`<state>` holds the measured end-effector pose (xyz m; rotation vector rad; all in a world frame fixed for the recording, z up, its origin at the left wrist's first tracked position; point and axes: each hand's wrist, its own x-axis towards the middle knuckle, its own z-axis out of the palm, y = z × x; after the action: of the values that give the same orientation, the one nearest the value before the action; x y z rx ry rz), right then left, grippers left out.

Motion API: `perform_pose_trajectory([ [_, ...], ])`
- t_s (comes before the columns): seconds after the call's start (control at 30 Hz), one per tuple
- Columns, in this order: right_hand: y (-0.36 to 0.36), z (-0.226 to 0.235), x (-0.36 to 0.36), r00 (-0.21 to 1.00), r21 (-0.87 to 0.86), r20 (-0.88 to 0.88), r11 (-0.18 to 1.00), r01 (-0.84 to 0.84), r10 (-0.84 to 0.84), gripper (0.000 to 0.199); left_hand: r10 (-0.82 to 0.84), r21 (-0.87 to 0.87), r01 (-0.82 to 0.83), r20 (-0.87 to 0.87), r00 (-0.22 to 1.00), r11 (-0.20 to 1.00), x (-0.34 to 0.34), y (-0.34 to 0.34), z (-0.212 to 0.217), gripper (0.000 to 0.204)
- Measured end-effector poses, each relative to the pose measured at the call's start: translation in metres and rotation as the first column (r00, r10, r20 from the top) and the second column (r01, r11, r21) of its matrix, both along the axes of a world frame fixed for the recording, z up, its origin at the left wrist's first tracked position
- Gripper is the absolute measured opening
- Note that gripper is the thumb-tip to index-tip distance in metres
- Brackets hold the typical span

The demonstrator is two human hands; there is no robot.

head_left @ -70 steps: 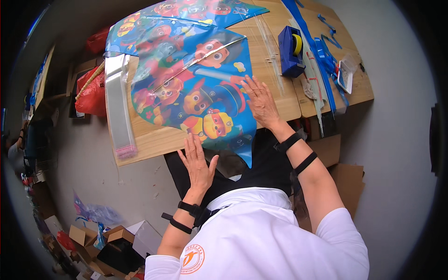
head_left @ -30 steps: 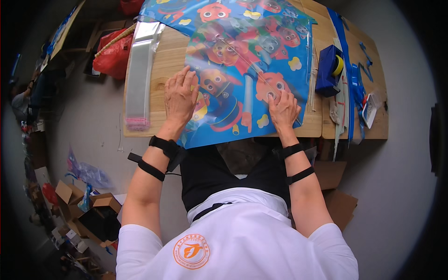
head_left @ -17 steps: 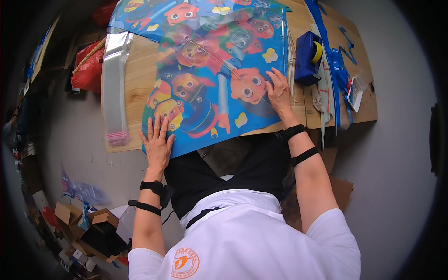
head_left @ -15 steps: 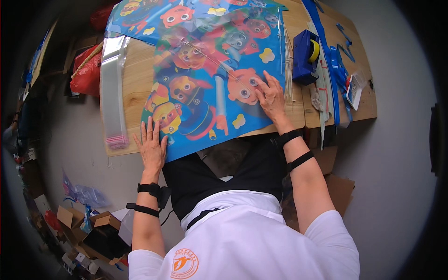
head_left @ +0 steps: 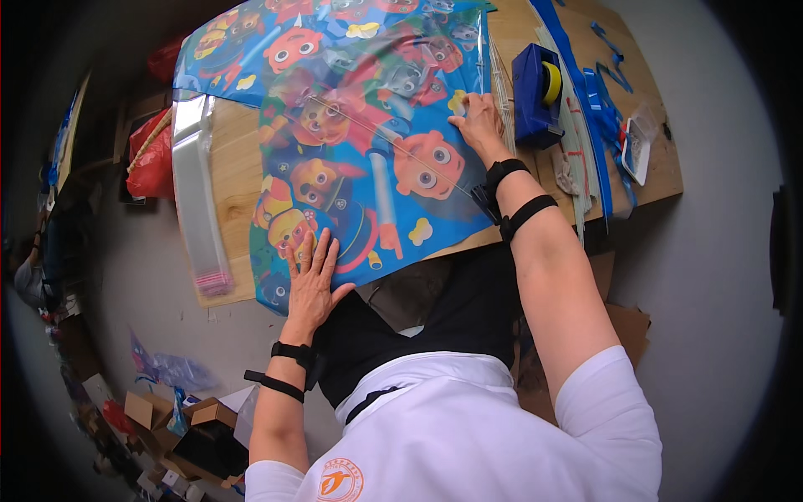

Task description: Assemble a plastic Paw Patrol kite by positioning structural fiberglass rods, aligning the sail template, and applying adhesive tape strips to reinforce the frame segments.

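Observation:
A blue plastic sheet (head_left: 368, 192) printed with cartoon figures covers much of the wooden table and overhangs its near edge. A thin diagonal line runs across it from the upper left to the lower right; I cannot tell whether it is a rod or a crease. My left hand (head_left: 312, 287) lies flat on the sheet's near left part, fingers spread. My right hand (head_left: 483, 130) rests at the sheet's right edge, thumb apart, fingers slightly bent, beside a bundle of thin pale sticks (head_left: 502, 84). Nothing shows in its grasp.
Clear plastic bags (head_left: 196, 192) lie along the table's left side. A blue tape dispenser (head_left: 535, 100) with yellow tape stands at right, near blue ribbon (head_left: 594, 109) and a small white tray (head_left: 638, 151). Cardboard boxes (head_left: 150, 410) sit on the floor at left, below a red bag (head_left: 152, 159).
My right hand has moved away from me, up to the sheet's right edge. My left hand has shifted right and toward me over the sheet. The view has shifted a little.

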<state>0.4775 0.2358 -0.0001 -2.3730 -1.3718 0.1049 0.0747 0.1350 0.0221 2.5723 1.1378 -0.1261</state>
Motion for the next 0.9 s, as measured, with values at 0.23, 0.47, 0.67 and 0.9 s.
perform_pose_trajectory([
  [0.23,0.001,-0.007,-0.004,0.98,0.021,-0.068,0.982,0.188,-0.187,0.021,0.088,0.108,-0.08,-0.071,0.994,0.991,-0.039,0.052,-0.015,0.083],
  [0.47,0.007,0.015,-0.003,0.893,0.123,-0.086,0.885,0.449,-0.442,0.023,0.304,0.501,-0.148,-0.246,0.92,0.853,-0.042,0.111,-0.001,0.07],
  [0.67,-0.058,0.032,-0.049,0.935,0.291,0.282,0.91,-0.296,0.214,0.053,-0.03,0.022,0.031,-0.047,0.998,0.999,-0.011,0.03,0.001,0.076],
  [0.9,-0.108,-0.021,-0.127,0.823,0.167,0.039,0.808,-0.564,0.567,0.052,0.28,0.111,-0.277,-0.008,0.96,0.954,-0.064,0.073,-0.034,0.069],
])
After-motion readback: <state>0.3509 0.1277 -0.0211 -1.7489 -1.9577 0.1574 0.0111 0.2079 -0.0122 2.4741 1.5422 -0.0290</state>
